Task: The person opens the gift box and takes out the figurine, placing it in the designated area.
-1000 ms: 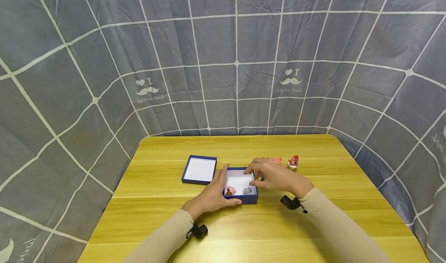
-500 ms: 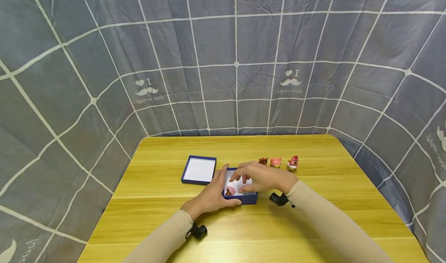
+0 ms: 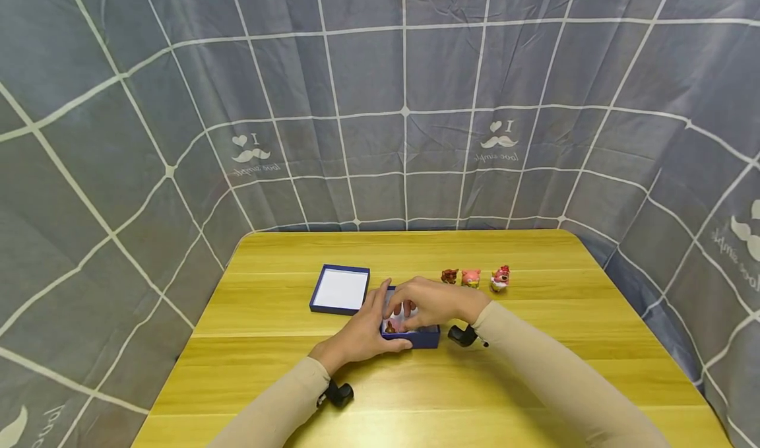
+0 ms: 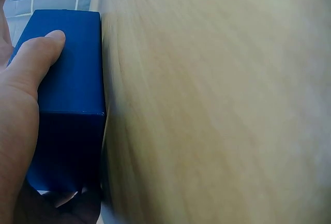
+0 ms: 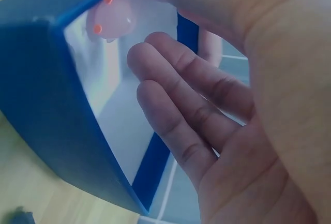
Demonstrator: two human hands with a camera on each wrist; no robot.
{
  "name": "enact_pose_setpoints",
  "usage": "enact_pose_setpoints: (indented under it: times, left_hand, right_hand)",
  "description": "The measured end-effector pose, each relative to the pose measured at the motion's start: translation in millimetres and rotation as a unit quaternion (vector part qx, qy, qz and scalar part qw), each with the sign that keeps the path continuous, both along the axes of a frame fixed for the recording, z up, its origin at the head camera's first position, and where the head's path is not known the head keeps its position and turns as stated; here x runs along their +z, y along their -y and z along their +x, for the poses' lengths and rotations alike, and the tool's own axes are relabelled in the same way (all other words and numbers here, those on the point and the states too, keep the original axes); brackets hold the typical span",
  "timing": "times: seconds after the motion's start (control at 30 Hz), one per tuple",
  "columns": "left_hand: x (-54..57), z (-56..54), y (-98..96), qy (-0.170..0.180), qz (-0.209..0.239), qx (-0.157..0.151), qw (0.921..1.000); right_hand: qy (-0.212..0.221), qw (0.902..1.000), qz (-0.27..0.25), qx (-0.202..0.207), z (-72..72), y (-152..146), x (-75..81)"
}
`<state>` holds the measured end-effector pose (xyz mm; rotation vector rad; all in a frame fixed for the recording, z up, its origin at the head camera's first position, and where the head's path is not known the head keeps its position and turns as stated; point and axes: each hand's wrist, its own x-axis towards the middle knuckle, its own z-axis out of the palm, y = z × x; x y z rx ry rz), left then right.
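Observation:
My left hand (image 3: 367, 326) grips the left end of a blue box (image 3: 424, 339), its thumb (image 4: 49, 45) along the near wall and fingers along the side. The box is uncovered, with a white inside. In it lies a small pink toy figurine (image 5: 111, 19) with brown and orange parts, close to the left wall. My right hand (image 3: 427, 301) reaches into the box from the right, thumb and index finger down at the figurine; I cannot tell whether they pinch it. In the right wrist view its other three fingers (image 5: 176, 118) extend loosely over the box's inside.
The blue lid (image 3: 340, 289) lies to the left of the box, white inside up. Behind and right of the box stand a brown figurine (image 3: 449, 276), a pink one (image 3: 471, 277) and a red-and-white one (image 3: 500, 278). A grey grid curtain (image 3: 380, 138) hangs around the wooden table (image 3: 285, 256).
My right hand has moved left inside the box, from beside the grey figurine over to the pink one, and now covers the grey one. My left hand has stayed on the box.

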<state>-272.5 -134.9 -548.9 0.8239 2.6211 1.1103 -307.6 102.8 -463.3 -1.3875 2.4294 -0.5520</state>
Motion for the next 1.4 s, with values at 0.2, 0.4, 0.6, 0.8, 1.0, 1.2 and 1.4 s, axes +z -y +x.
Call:
enact_pose_setpoints:
  times: [0.2,0.4,0.6,0.8,1.0,1.2,1.4]
  left_hand:
    - [-1.1,0.4,-0.1,-0.003,0.0,0.001,1.0]
    - [-1.6,0.6,0.2,-0.005,0.004,0.0,1.0]
    - [-1.2,1.2,-0.2,-0.005,0.01,0.0,0.9999]
    - [-1.5,1.2,-0.8,-0.011,0.01,0.003,0.9999]
    - [-1.4,0.8,-0.6,-0.01,0.008,0.001,0.9999]
    - [-1.4,1.6,-0.5,-0.007,0.01,0.005,0.9999]
    - [-1.7,1.2,-0.5,-0.003,0.009,0.008,0.9999]
  right_hand:
    - [0.01,0.9999,0.005,0.013,-5.0,5,-6.4]
    - [0.018,0.9998,0.0,0.009,-7.5,9,-10.4]
    - [0.032,0.9994,-0.004,-0.008,-7.3,10,-12.5]
    - [0.013,0.9995,0.006,-0.028,-7.1,8,-12.0]
    - [0.011,0.9991,0.01,-0.039,-5.1,8,-11.6]
    - [0.009,0.9992,0.01,-0.038,-4.5,9,-12.7]
    - [-0.004,0.9995,0.005,-0.032,-5.7,9,-13.9]
